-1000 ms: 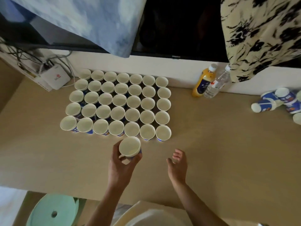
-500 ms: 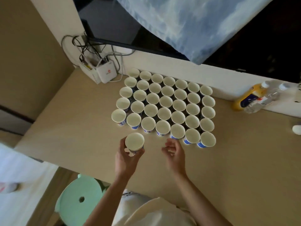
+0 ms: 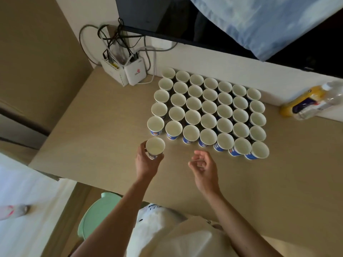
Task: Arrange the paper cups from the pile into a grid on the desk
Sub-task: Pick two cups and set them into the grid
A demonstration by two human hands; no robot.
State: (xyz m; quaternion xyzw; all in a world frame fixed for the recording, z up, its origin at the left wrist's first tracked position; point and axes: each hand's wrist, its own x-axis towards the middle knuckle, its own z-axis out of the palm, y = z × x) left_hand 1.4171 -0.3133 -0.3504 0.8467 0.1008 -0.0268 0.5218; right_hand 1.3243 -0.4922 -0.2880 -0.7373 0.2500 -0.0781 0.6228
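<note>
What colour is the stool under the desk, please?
Mint green stool, seen in the head view.

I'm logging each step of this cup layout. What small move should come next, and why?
Probably set the held cup down just in front of the grid's near-left corner cup, starting a new row. The left hand grips it upright right there, that desk spot is bare, and the right hand is empty.

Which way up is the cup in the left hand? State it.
Upright. The cup in the left hand shows its open mouth and pale inside to the camera, with the blue printed wall below the rim. It looks empty.
</note>
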